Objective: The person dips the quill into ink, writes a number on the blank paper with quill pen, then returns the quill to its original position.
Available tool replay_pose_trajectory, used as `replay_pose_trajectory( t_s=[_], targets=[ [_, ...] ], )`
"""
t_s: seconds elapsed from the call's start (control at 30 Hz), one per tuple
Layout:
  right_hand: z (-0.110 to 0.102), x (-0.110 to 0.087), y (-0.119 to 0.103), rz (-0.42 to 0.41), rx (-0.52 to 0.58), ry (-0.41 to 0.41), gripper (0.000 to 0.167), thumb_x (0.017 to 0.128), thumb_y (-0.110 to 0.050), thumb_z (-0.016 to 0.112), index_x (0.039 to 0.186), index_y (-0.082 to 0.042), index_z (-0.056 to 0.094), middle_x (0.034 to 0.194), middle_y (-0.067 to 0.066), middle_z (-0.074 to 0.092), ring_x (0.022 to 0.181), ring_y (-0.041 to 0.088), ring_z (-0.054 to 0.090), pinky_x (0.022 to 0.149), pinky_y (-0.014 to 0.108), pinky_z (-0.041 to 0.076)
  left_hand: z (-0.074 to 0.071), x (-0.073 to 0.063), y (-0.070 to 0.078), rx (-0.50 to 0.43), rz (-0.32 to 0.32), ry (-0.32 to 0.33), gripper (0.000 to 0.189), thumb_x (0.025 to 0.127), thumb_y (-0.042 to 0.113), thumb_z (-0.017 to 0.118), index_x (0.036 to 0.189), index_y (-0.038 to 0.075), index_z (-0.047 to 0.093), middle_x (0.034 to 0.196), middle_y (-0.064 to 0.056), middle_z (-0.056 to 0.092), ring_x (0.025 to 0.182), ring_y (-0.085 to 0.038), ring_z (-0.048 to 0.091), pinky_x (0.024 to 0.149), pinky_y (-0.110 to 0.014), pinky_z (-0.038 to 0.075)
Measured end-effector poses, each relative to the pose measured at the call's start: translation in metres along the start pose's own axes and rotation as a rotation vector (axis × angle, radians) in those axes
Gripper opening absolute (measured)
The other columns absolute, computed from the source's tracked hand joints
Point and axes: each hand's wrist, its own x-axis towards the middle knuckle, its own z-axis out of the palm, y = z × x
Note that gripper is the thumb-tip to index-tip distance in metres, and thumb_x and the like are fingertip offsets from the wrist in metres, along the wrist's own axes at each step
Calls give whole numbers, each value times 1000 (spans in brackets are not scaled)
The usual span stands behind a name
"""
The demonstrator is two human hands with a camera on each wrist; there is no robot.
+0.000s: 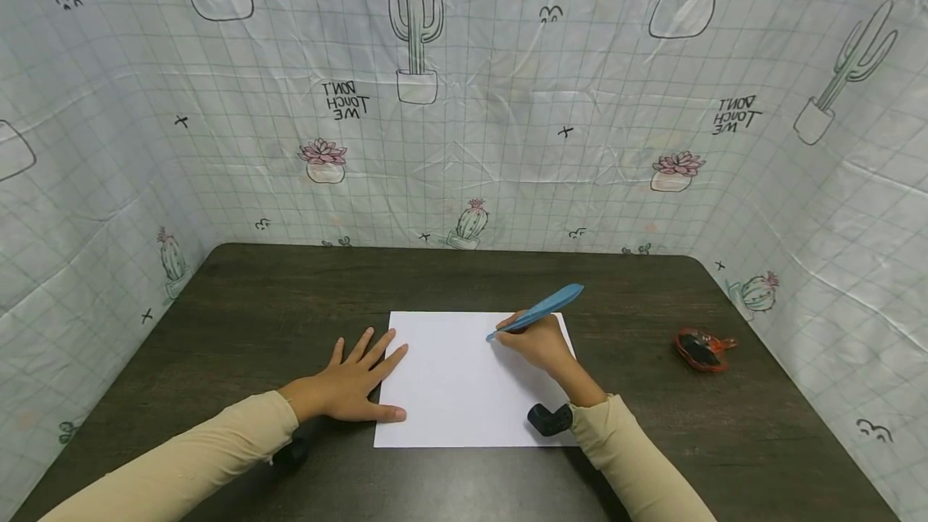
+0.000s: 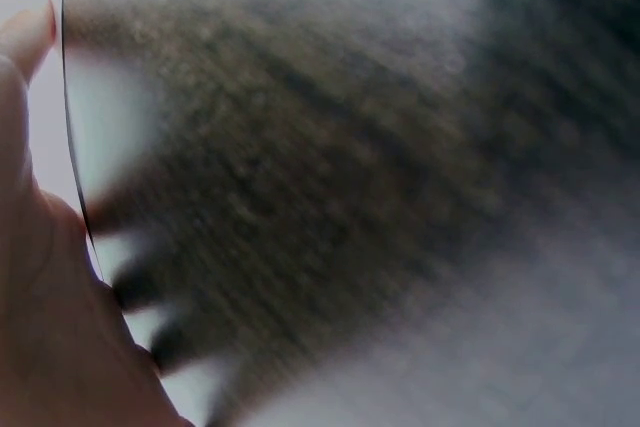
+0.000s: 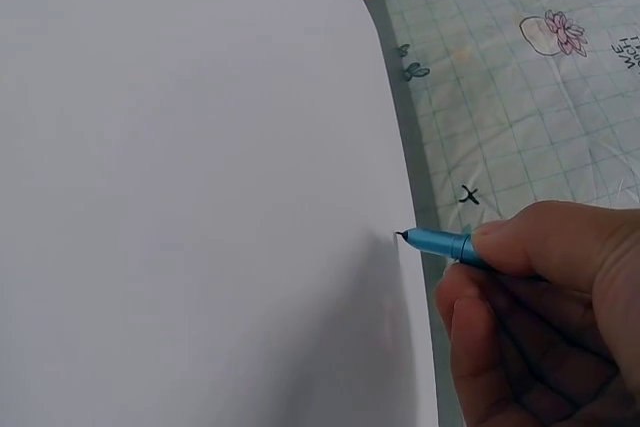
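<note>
A white sheet of paper [image 1: 449,385] lies on the dark table. My right hand [image 1: 538,342] pinches a blue feather-shaped pen [image 1: 547,306] near its tip, over the paper's upper right part. Seen from the right wrist, the pen's tip [image 3: 404,235] meets the paper [image 3: 200,167] at a tiny dark mark close to the sheet's edge. My left hand [image 1: 348,385] rests with spread fingers, its fingertips and thumb on the sheet's left edge. The left wrist view shows part of that hand [image 2: 50,317] beside a large blurred surface.
To the right on the table [image 1: 623,457] lies a small orange-red and black object [image 1: 703,350], its kind unclear. A black wrist camera [image 1: 548,420] sits at my right cuff, above the paper's lower right corner. A cactus-print cloth [image 1: 493,127] surrounds the table's back and sides.
</note>
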Motion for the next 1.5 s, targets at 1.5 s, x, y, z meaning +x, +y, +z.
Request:
replay_pose_trajectory(
  t_s=[1.5],
  targets=[
    [16,-6,-6,-62,68,-7,8,77,-8,78,84,-8,77,77,2,72,65,10,62,60,26,50,0,1,-1,7,-1,4,99,82,77,48,156,23,11,162,-9,-6,145,-41,-8,103,-74,-4]
  ],
)
